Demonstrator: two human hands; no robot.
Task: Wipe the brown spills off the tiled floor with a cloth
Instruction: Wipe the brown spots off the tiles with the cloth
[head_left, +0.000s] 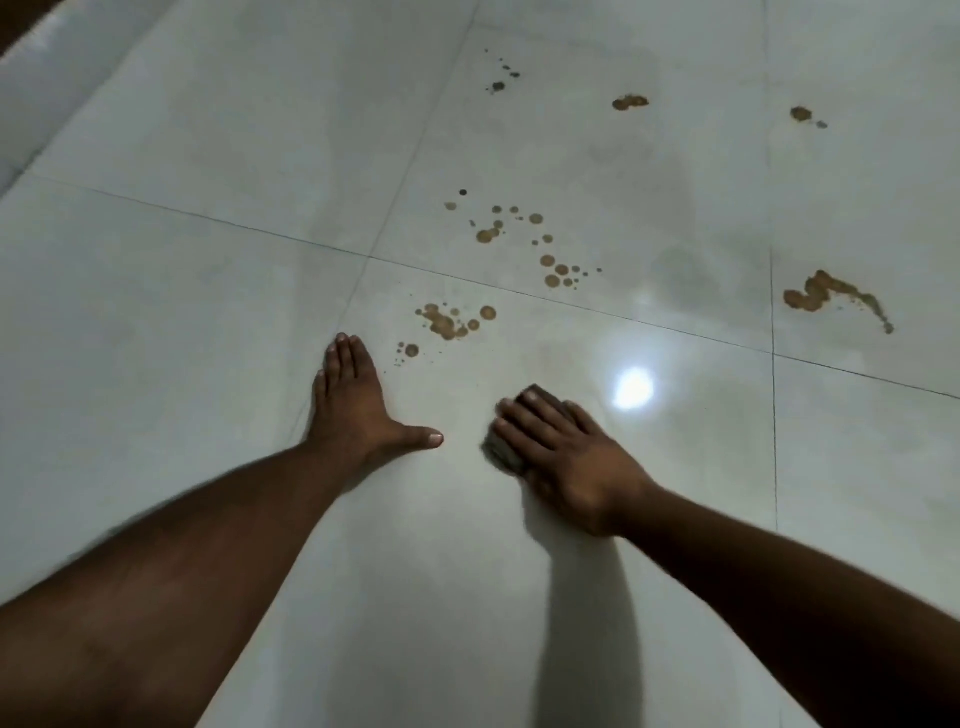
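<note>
Glossy pale tiled floor (208, 312), round brown spills (447, 325), left hand (358, 410) flat, right hand (566, 457) pressing crumpled cloth (501, 452)

no readable text, labels or signs anywhere

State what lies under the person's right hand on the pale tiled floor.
A dark grey-brown cloth shows past the fingers of the right hand, pressed on the glossy tiled floor. Most of the cloth, and any spill beneath it, is hidden.
</note>
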